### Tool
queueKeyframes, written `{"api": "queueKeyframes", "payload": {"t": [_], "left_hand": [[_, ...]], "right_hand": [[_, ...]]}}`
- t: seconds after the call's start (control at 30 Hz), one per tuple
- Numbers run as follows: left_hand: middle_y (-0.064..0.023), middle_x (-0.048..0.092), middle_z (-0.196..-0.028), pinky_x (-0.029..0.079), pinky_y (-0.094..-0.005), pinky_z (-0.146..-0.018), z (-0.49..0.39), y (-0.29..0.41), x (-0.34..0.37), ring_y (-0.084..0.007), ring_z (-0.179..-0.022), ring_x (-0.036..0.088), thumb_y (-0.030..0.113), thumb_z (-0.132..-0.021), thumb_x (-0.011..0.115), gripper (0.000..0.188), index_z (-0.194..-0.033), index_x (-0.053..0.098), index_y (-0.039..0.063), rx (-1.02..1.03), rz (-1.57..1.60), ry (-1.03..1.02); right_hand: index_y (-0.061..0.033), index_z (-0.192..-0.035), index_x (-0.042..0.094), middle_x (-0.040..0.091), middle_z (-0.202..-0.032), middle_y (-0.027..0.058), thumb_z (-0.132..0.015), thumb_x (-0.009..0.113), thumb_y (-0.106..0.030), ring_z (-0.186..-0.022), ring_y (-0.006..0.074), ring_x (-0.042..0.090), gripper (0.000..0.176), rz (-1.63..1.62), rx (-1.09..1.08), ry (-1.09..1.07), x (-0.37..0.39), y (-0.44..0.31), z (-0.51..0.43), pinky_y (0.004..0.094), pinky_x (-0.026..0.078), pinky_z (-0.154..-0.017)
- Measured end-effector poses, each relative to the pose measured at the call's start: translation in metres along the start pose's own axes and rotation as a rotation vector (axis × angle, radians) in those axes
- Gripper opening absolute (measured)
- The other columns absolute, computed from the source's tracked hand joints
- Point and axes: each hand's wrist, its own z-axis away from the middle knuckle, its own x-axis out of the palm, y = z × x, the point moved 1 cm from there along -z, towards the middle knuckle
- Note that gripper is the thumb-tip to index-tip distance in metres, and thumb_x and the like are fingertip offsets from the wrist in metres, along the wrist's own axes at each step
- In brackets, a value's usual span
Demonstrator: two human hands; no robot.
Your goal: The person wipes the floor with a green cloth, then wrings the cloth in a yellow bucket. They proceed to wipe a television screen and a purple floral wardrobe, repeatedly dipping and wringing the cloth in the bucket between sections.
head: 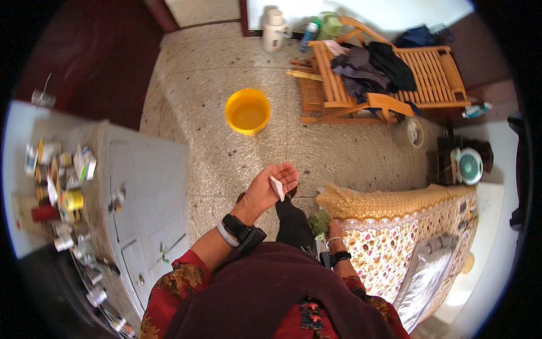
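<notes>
My left hand (271, 186) is palm up in front of my body, with a small piece of white paper or tissue (277, 188) lying against the palm and fingers. The fingers are partly curled around it. My right hand (335, 231) hangs low by the edge of the bed and grips a green cloth (320, 223), its fingers partly hidden. A yellow plastic bucket (247, 111) stands upright on the speckled floor, beyond my left hand and apart from it.
The bed with a floral cover (372, 250) is at right. A bamboo reclining chair (427, 70) bears dark clothes. A thermos (274, 34) stands by the wall. At left is a grey cabinet (148, 169) with jars and boxes. A small bin (410, 132) and a fan (469, 166) stand at right.
</notes>
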Motion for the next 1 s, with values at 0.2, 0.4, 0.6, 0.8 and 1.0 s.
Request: {"api": "queueKeyframes", "payload": {"t": [0.2, 0.4, 0.6, 0.8, 1.0], "left_hand": [[-0.0128, 0.061, -0.099, 0.050, -0.0460, -0.090, -0.125, -0.044, 0.060, -0.0319, -0.104, 0.059, 0.034, -0.098, 0.045, 0.036, -0.100, 0.058, 0.001, -0.124, -0.034, 0.114], [-0.0153, 0.058, -0.101, 0.049, -0.0462, -0.087, -0.214, -0.092, 0.116, -0.0331, -0.104, 0.056, 0.036, -0.098, 0.043, 0.039, -0.101, 0.056, 0.000, -0.347, -0.062, 0.163], [-0.0186, 0.051, -0.120, 0.040, -0.0480, -0.102, -0.283, -0.122, 0.165, -0.0353, -0.121, 0.048, 0.010, -0.089, 0.049, 0.033, -0.119, 0.047, -0.002, -0.469, -0.265, 0.178], [-0.0188, 0.053, -0.122, 0.041, -0.0435, -0.104, -0.353, -0.130, 0.214, -0.0311, -0.120, 0.051, -0.006, -0.092, 0.046, 0.031, -0.122, 0.047, -0.003, -0.515, -0.613, -0.063], [-0.0198, 0.056, -0.122, 0.045, -0.0424, -0.102, -0.412, -0.130, 0.275, -0.0300, -0.119, 0.054, 0.001, -0.096, 0.048, 0.030, -0.126, 0.046, -0.005, -0.550, -0.896, -0.159]], "right_hand": [[-0.0047, -0.100, 0.059, 0.056, -0.088, 0.0044, -0.085, 0.054, -0.019, -0.077, 0.0178, 0.054, 0.021, -0.009, -0.189, 0.093, -0.028, -0.029, -0.049, 0.0360, 0.046, -0.065], [-0.0104, -0.078, 0.047, 0.044, -0.073, 0.0004, -0.081, 0.052, -0.013, -0.062, 0.0159, 0.045, 0.007, -0.717, 0.004, 0.154, -0.080, -0.091, -0.098, 0.0337, 0.042, -0.057], [-0.0101, -0.088, 0.051, 0.055, -0.089, 0.0044, -0.080, 0.056, -0.018, -0.084, 0.0236, 0.059, 0.012, -0.397, -0.232, 0.359, -0.082, -0.080, -0.143, 0.0418, 0.051, -0.071], [-0.0056, -0.107, 0.057, 0.060, -0.109, 0.0126, -0.086, 0.054, -0.021, -0.097, 0.0300, 0.058, 0.026, -1.249, 0.204, 0.330, -0.081, -0.116, -0.148, 0.0501, 0.048, -0.084], [-0.0055, -0.105, 0.056, 0.060, -0.106, 0.0129, -0.086, 0.053, -0.023, -0.102, 0.0298, 0.059, 0.026, -1.292, 0.343, 0.530, -0.105, -0.217, -0.145, 0.0459, 0.051, -0.085]]}}
